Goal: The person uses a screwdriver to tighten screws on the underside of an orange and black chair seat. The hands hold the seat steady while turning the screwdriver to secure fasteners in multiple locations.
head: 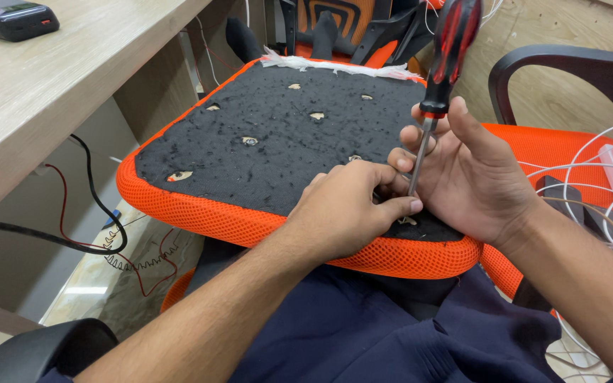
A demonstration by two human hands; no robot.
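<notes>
I see the upturned chair seat point(278, 142) lying across the lap, black underside up, orange mesh rim toward me. My right hand point(473, 174) grasps the red-and-black screwdriver point(443, 67) upright near the seat's near-right edge. My left hand point(345, 213) curls there, fingertips pinching by the tip. The desk point(58, 85) crowds the left; white cables point(604, 163) lie to the right.

Soft, even daylight fills the room, bright without harshness. The desk point(72, 78) top on the left looks pale and a little washed out, and a faint sheen lies on the floor beneath it. Shadows under the hands are soft. Focus is crisp in the middle; straight edges bow slightly towards the corners.
</notes>
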